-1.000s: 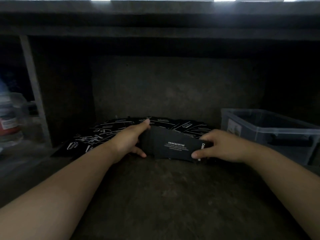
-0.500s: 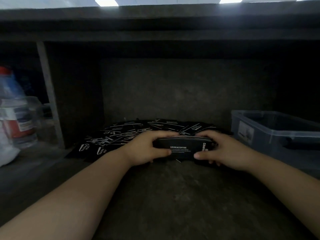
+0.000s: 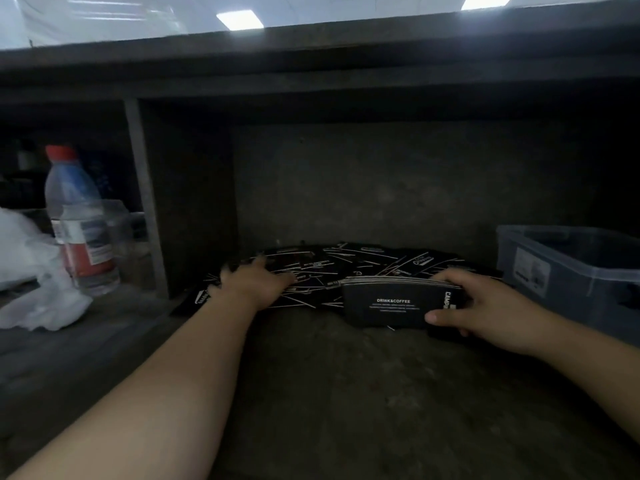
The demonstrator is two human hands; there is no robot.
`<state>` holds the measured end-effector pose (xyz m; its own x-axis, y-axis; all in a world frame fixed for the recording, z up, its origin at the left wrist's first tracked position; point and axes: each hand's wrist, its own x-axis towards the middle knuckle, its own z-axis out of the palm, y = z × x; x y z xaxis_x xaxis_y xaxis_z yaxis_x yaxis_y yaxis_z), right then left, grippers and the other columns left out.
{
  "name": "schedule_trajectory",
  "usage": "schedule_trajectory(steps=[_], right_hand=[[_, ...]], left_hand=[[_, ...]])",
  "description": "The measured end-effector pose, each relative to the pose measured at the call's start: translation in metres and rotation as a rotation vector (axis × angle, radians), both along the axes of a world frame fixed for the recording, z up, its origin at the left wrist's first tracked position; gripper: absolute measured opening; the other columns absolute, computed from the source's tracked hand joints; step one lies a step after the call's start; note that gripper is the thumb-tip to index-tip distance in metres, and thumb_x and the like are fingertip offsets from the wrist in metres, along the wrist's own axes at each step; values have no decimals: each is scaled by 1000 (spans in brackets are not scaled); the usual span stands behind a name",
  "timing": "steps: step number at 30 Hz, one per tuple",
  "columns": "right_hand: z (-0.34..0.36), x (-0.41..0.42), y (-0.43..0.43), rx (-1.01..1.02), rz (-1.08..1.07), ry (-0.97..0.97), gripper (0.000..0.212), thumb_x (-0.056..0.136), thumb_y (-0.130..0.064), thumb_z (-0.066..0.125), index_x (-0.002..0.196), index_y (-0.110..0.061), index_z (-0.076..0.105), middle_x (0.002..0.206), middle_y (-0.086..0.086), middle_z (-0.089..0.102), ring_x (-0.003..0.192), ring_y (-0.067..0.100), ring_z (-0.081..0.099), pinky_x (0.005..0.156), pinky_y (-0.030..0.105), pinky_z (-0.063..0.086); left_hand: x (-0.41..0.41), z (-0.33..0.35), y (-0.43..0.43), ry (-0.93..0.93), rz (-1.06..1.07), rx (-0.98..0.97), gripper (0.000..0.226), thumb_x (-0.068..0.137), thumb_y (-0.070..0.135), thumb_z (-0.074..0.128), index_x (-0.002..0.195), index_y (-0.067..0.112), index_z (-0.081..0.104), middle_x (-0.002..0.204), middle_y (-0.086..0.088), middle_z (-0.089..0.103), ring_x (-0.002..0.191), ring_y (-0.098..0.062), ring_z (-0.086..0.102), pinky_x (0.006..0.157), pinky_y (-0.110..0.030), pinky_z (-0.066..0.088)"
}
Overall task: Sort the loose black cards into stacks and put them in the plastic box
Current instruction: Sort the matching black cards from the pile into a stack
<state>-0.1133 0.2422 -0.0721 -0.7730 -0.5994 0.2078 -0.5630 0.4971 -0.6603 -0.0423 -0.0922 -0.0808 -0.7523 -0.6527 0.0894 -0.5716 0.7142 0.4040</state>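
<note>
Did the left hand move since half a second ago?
Yes. The left hand left the stack and went left over the loose cards, toward the shelf divider.

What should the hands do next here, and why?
Probably the left hand, spread on the loose cards, should gather a few and add them to the stack the right hand grips: many cards lie unsorted.

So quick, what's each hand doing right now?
Left hand: open, fingers spread on the loose cards.
Right hand: gripping the stack of cards.
</note>
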Motion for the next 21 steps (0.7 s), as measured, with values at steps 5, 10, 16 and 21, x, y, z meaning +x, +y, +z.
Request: schedule_trajectory(steps=[5,10,16,21], right_hand=[[3,2,0,9,19,3,29,79,-34,79,103,-39,64,86,-7,72,61,8,64,59,24,51],[-1,9,-11,-205,17,-8,29,81,-19,79,104,-28,64,85,-9,72,56,8,60,51,19,46],[-16,13,-28,-179,15,98,25,81,-25,79,97,-33,62,91,-13,70,69,-1,65,64,23,48],[4,-11,-38,28,94,-212,29,86,-23,74,109,-20,56,73,5,61,55,12,55,48,26,45]], left_hand=[[-4,7,7,23,31,-162,70,83,72,54,139,30,51,148,-6,39,139,-32,29,111,-51,28],[-7,9,14,104,-135,-38,65,88,55,64,134,12,47,132,-11,57,122,-29,54,95,-34,43],[-8,39,10,-201,-296,-324,63,96,63,42,138,19,56,143,-7,52,130,-27,49,102,-33,39],[-5,46,-4,-133,-341,-176,56,96,62,44,128,21,66,139,-5,57,125,-23,53,100,-29,41]])
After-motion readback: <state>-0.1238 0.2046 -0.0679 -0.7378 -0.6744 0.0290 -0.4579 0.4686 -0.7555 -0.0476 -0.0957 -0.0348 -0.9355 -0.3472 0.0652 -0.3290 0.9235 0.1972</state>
